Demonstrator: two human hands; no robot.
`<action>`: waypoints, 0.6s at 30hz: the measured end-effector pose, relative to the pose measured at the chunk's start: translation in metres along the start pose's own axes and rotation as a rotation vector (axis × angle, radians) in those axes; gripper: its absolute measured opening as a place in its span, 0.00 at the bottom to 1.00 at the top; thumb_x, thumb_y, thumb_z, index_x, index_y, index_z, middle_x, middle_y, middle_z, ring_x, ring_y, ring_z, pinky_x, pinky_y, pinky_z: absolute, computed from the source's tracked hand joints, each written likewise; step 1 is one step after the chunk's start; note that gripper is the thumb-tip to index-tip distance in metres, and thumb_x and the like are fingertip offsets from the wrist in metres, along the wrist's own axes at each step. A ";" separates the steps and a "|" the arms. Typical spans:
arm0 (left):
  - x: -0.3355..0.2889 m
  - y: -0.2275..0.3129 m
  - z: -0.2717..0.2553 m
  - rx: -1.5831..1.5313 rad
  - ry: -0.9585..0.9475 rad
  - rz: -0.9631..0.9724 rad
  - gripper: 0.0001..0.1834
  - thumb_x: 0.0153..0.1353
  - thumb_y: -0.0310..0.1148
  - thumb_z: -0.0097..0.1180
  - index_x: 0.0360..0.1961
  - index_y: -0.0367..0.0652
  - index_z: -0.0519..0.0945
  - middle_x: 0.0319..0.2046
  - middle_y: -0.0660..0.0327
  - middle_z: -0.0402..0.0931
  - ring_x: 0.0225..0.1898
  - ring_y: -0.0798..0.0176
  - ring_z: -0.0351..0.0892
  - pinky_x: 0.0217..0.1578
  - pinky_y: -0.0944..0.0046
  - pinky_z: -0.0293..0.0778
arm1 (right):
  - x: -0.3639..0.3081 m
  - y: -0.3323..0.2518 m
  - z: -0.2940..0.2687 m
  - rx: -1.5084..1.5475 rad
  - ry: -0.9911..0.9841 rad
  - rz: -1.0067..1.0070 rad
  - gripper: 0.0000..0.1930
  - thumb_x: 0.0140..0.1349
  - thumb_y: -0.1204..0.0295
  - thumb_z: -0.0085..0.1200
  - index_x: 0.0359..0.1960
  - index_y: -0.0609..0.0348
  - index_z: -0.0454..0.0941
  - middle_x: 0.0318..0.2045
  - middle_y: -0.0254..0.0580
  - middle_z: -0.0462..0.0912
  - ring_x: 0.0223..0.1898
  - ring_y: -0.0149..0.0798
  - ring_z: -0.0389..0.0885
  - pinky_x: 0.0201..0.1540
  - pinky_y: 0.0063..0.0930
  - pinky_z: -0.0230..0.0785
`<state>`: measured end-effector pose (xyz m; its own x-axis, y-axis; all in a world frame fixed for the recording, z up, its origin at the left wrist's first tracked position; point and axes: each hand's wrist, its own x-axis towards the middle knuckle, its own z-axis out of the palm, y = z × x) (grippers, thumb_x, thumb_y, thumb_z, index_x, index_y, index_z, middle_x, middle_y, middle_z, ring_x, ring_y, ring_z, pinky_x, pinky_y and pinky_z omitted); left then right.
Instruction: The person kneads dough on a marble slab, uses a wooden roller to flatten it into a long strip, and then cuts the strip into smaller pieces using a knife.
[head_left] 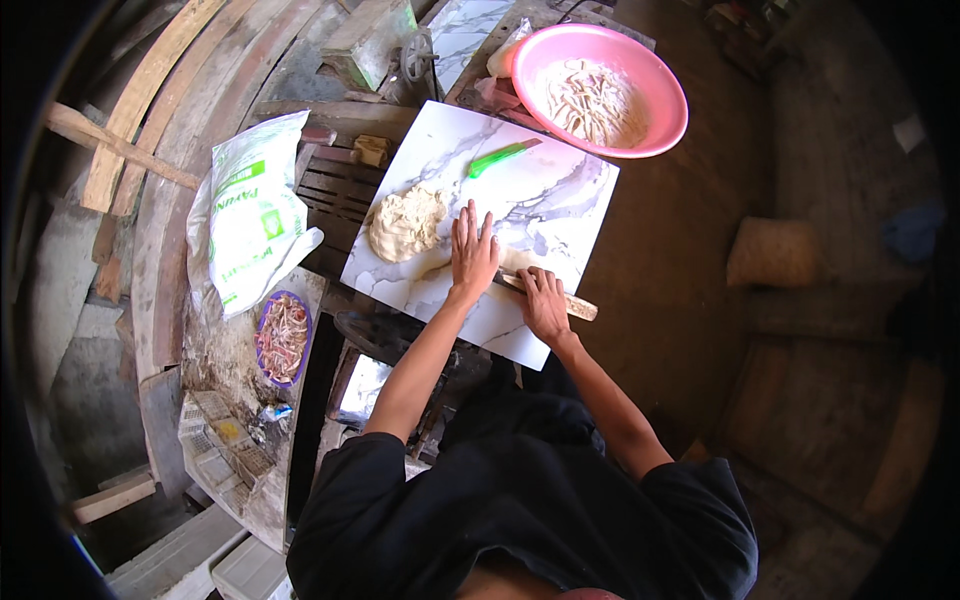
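1. Nearest, the right hand (pixel 543 303) is clenched over a wooden rolling pin (pixel 560 297); only the pin's right end shows clear of the hand.
2. The left hand (pixel 472 252) lies flat with fingers spread, grasping nothing, pressing on the pin's other end, which it hides, over a small flattened piece of dough (pixel 515 260).
3. Both hands work on one white marble-patterned slab (pixel 560 200). One larger lump of dough (pixel 405 222) rests just left of the left hand.
4. To the left, one small purple bowl (pixel 283 338) holds pale strips.
5. One white plastic bag (pixel 250 215) lies beyond it.
6. One green-handled tool (pixel 500 157) lies on the slab's far part; its blade is hard to make out.
7. Farthest, one pink basin (pixel 598 90) holds floured dough strips.
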<state>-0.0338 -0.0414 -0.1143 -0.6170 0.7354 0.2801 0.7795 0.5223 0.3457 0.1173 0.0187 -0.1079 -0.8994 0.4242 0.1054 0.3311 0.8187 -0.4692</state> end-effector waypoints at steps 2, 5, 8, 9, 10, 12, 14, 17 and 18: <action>-0.002 -0.002 0.005 0.059 -0.028 -0.002 0.25 0.54 0.34 0.44 0.55 0.41 0.59 0.61 0.50 0.40 0.61 0.51 0.41 0.58 0.51 0.41 | 0.005 -0.011 -0.011 0.036 -0.025 0.049 0.20 0.52 0.69 0.46 0.48 0.58 0.63 0.44 0.45 0.65 0.47 0.45 0.62 0.48 0.39 0.53; -0.002 -0.001 0.007 0.140 -0.086 -0.001 0.27 0.54 0.38 0.44 0.55 0.42 0.60 0.61 0.51 0.39 0.63 0.56 0.38 0.59 0.52 0.39 | 0.019 -0.007 0.000 -0.057 0.144 0.103 0.20 0.55 0.67 0.42 0.50 0.57 0.62 0.49 0.47 0.62 0.51 0.46 0.59 0.52 0.42 0.49; 0.008 0.000 0.008 0.170 -0.118 0.001 0.27 0.54 0.40 0.43 0.56 0.44 0.60 0.62 0.53 0.39 0.63 0.58 0.37 0.59 0.52 0.38 | 0.039 -0.005 0.002 -0.189 0.041 0.188 0.23 0.60 0.61 0.32 0.57 0.53 0.55 0.59 0.46 0.52 0.62 0.45 0.46 0.60 0.47 0.33; 0.010 0.001 0.009 0.159 -0.121 -0.006 0.26 0.54 0.39 0.42 0.56 0.45 0.60 0.62 0.53 0.40 0.63 0.58 0.36 0.59 0.51 0.37 | 0.042 -0.005 0.001 -0.187 0.041 0.187 0.23 0.60 0.61 0.32 0.57 0.53 0.55 0.59 0.46 0.52 0.62 0.45 0.46 0.60 0.47 0.33; 0.007 0.001 0.008 0.156 -0.131 -0.011 0.26 0.54 0.39 0.42 0.56 0.45 0.60 0.62 0.53 0.40 0.63 0.58 0.36 0.59 0.51 0.37 | 0.042 -0.004 0.003 -0.223 0.029 0.165 0.23 0.60 0.60 0.30 0.57 0.51 0.54 0.60 0.44 0.50 0.62 0.43 0.43 0.60 0.48 0.30; 0.000 0.002 0.005 0.138 -0.115 -0.011 0.26 0.56 0.38 0.40 0.57 0.46 0.58 0.61 0.54 0.41 0.63 0.57 0.38 0.59 0.51 0.39 | 0.032 -0.005 0.006 -0.258 0.007 0.146 0.23 0.60 0.60 0.29 0.58 0.49 0.54 0.61 0.42 0.49 0.63 0.41 0.41 0.61 0.49 0.26; -0.012 0.006 -0.002 0.110 -0.115 -0.001 0.25 0.56 0.37 0.39 0.57 0.47 0.59 0.61 0.54 0.42 0.63 0.57 0.38 0.59 0.51 0.38 | 0.021 -0.009 0.008 -0.236 0.018 0.101 0.22 0.61 0.60 0.29 0.58 0.46 0.55 0.61 0.38 0.49 0.63 0.39 0.41 0.61 0.49 0.26; -0.022 0.001 -0.006 0.182 -0.122 0.037 0.25 0.56 0.37 0.39 0.56 0.47 0.60 0.61 0.53 0.43 0.63 0.57 0.38 0.59 0.52 0.35 | 0.017 -0.017 0.007 -0.212 -0.017 0.113 0.22 0.60 0.60 0.29 0.58 0.45 0.56 0.61 0.36 0.49 0.63 0.38 0.41 0.61 0.49 0.25; -0.020 0.001 -0.005 0.183 -0.125 0.037 0.25 0.56 0.37 0.39 0.56 0.47 0.60 0.61 0.53 0.43 0.63 0.57 0.38 0.59 0.52 0.35 | 0.018 -0.017 0.006 -0.192 -0.040 0.112 0.22 0.60 0.60 0.29 0.58 0.45 0.56 0.61 0.36 0.49 0.63 0.38 0.41 0.61 0.49 0.25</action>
<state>-0.0216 -0.0575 -0.1153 -0.5783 0.7974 0.1726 0.8150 0.5551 0.1661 0.0935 0.0098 -0.1033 -0.8634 0.5039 0.0256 0.4742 0.8277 -0.3001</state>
